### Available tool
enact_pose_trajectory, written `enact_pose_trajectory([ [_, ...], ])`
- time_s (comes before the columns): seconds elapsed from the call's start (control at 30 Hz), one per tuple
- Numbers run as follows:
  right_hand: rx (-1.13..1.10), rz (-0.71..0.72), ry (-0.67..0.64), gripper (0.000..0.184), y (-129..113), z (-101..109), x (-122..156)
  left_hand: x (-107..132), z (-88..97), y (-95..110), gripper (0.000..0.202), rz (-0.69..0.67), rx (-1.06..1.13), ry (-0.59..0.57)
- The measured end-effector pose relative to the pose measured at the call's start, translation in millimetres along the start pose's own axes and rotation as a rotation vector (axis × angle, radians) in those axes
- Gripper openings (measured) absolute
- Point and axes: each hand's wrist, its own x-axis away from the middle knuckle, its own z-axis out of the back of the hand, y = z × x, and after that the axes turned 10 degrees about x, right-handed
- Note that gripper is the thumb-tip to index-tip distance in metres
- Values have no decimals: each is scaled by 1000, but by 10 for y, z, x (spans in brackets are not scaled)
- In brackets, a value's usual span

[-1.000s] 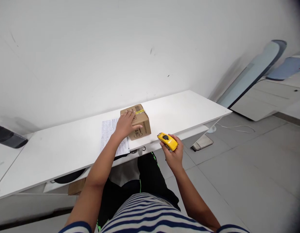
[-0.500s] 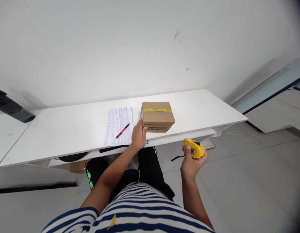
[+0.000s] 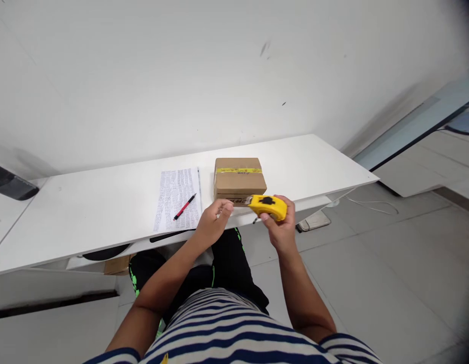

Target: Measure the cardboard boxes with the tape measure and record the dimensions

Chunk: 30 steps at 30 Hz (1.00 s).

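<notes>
My right hand (image 3: 283,230) is wrapped around a yellow tape measure (image 3: 270,206) with a black button, held in front of the box at the table's front edge. The metal end at its mouth points left toward my left hand (image 3: 213,222). That hand is loosely curled in the air, fingers and thumb a little apart, a short gap from the tape measure. I see nothing in it. Behind both hands a brown cardboard box (image 3: 240,179) with yellow tape across its top rests on the white table (image 3: 295,162). The tape measure partly covers the print on its front.
Left of the box lie written sheets of paper (image 3: 168,189) with a red and black pen (image 3: 184,206) on top. A dark bottle (image 3: 14,184) stands at the far left. Below the tabletop is a shelf holding dark items, with a cardboard box (image 3: 116,265) underneath.
My left hand has let go of the box's left side and moved toward the tape measure. My right hand has brought the tape measure left and up, in front of the box.
</notes>
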Motion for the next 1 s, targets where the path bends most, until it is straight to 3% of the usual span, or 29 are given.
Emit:
enact_pose_trajectory([
  [0.13, -15, 250, -347, 48, -279, -96, -49, -32, 84, 214, 46, 75, 64, -175],
  [0.27, 16, 313, -421, 49, -309, -40, -89, -69, 167, 321, 48, 97, -39, -274],
  [0.37, 71, 258, -321, 57, -205, 68, -201, -225, 292, 381, 44, 148, -39, -263],
  [0.5, 58, 170, 110, 75, 62, 329, -667, -707, 616, 340, 37, 123, -2, 32],
  [0.57, 36, 128, 214, 74, 220, 484, -980, -977, 768, 254, 36, 129, 47, 133],
  [0.63, 6, 82, 234, 75, 357, 591, -1254, -1176, 845, 152, 34, 189, 39, 155],
  [0.73, -49, 34, 216, 78, 487, 574, -1483, -1283, 778, 21, 38, 240, -148, 132],
  [0.83, -70, 14, 130, 79, 540, 382, -1512, -1259, 585, -50, 44, 256, -244, 67],
  [1.0, -19, 49, 81, 76, 563, 157, -1456, -1256, 416, -74, 48, 337, -86, 72],
])
